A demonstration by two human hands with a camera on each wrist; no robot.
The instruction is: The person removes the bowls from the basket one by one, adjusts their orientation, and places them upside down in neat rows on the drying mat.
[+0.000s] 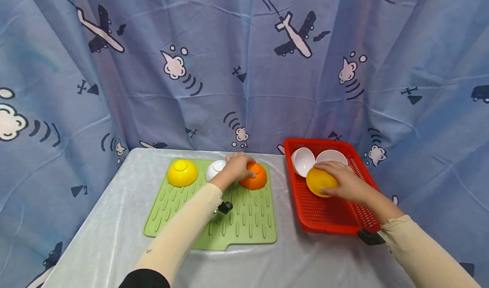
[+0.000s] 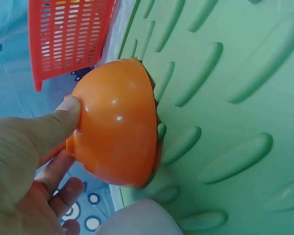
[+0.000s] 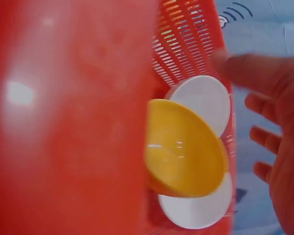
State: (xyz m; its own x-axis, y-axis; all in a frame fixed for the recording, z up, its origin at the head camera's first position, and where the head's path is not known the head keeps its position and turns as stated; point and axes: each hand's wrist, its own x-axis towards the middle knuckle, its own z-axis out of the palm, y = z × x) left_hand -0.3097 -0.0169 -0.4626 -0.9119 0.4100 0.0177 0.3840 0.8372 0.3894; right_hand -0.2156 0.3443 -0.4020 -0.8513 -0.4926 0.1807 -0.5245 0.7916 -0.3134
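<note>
My left hand (image 1: 237,167) pinches the foot ring of an orange bowl (image 2: 117,122) with thumb and fingers. The bowl stands upside down at the right end of a green drying mat (image 1: 248,233). Left of it on the mat are an upturned white bowl (image 1: 214,169), partly hidden by my hand, and an upturned yellow bowl (image 1: 182,173). Over the red basket (image 1: 317,227), my right hand (image 1: 345,184) is beside a yellow-orange bowl (image 3: 186,152). The right wrist view shows its fingers spread and apart from that bowl.
Two white bowls lean at the back of the basket, a left one (image 1: 303,161) and a right one (image 1: 332,155). Mat and basket lie on a table with a pale cover (image 1: 114,203). A blue patterned curtain (image 1: 214,67) hangs behind.
</note>
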